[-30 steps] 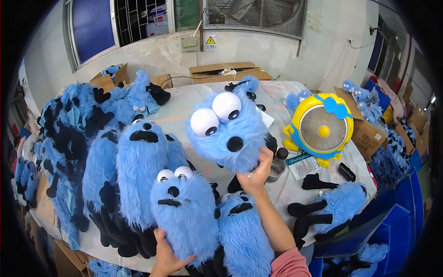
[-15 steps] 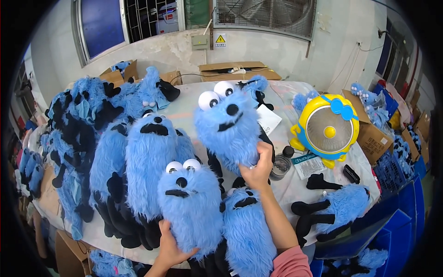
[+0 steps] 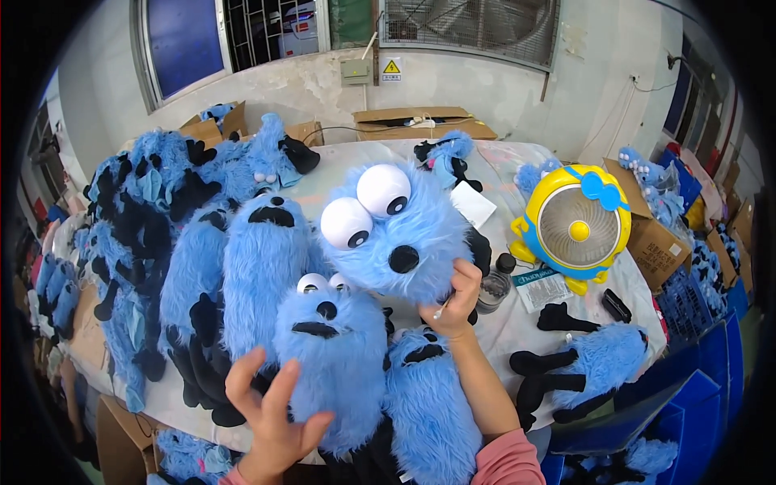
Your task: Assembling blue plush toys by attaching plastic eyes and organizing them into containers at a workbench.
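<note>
My right hand point(image 3: 454, 303) grips a blue furry plush toy point(image 3: 440, 218) by its lower side and holds it up over the table. It has big white eyes and a black nose, and its head tilts toward me. Fingers spread, my left hand point(image 3: 275, 412) hovers just beside a second plush toy with white eyes point(image 3: 335, 372), which stands upright at the near edge. To that toy's right leans an eyeless plush toy point(image 3: 432, 408) with a black mouth. More eyeless plush toys point(image 3: 263, 283) stand close together on the left.
A heap of blue and black plush pieces point(image 3: 149, 178) covers the table's left side. On the right are a yellow fan point(image 3: 575, 230), a dark-capped bottle point(image 3: 495, 283), a packet point(image 3: 541, 289), a black object point(image 3: 615, 305) and a lying plush toy point(image 3: 606, 364). Blue bins point(image 3: 679, 404) stand beyond.
The plush toy in my right hand has come closer and tipped its face toward me. My left hand has let go of the standing toy and opened, moving left.
</note>
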Motion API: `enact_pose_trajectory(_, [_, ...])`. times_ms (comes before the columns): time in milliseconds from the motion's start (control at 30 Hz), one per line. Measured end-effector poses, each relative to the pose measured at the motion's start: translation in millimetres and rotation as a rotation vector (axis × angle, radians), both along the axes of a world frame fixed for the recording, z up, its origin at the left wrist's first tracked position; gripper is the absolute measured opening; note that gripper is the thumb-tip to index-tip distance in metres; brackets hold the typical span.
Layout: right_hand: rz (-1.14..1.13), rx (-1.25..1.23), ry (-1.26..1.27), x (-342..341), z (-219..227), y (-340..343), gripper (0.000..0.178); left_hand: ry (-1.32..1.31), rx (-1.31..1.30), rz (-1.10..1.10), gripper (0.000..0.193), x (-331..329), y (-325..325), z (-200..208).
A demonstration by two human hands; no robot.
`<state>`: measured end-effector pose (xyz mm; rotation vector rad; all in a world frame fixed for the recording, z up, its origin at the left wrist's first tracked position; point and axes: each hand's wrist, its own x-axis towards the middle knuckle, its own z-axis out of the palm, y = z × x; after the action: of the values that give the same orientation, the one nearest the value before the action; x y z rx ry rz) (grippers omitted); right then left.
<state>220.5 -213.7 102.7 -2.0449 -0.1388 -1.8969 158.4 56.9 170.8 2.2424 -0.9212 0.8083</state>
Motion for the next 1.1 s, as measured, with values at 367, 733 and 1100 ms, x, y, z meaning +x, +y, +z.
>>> enact_pose_trajectory(367, [0.03,-0.053,0.007,-2,-3,1,0.044,-0.403,-0.163,-0.15,0.04,48,-94,39])
enact_pose_trajectory(733, [0.073,-0.101,-0.015,-1,-4,-2,0.04,-0.511,-0.149,-0.162,0.034,51,-91,32])
enact_pose_trajectory(1100, [0.077,0.008,0.113,6,2,1,0.041,-0.287,-0.274,-0.243,0.04,64,-81,33])
